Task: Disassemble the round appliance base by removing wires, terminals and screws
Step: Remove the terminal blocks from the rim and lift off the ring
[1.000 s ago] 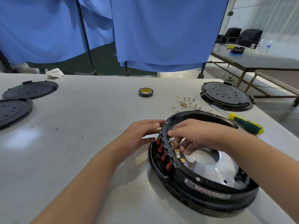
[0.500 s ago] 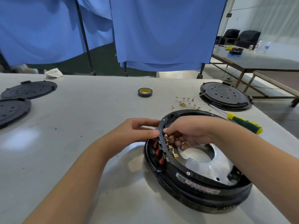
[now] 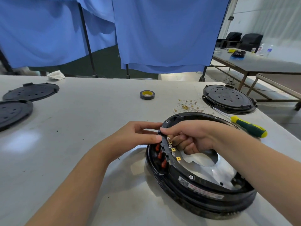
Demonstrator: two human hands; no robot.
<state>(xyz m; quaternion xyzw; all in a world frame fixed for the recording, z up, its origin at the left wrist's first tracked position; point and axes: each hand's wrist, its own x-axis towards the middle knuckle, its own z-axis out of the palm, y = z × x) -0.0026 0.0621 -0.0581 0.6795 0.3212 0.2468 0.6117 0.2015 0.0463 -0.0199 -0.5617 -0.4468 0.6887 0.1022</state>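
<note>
Both hands pinch the black switch strip (image 3: 164,147) on the round base (image 3: 203,190) — left hand (image 3: 138,136) outside, right hand (image 3: 187,136) inside — the base's label unreadable.

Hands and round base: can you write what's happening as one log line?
step: terminals | left hand: pinches switch strip | right hand: grips strip top, inside base | screwdriver: idle on table

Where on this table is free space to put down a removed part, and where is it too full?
Free: the wide bare table between the black lids at left, the tape roll and the left hand. Crowded: the right side, where loose wires, a screwdriver and another base lie behind the appliance base.
</note>
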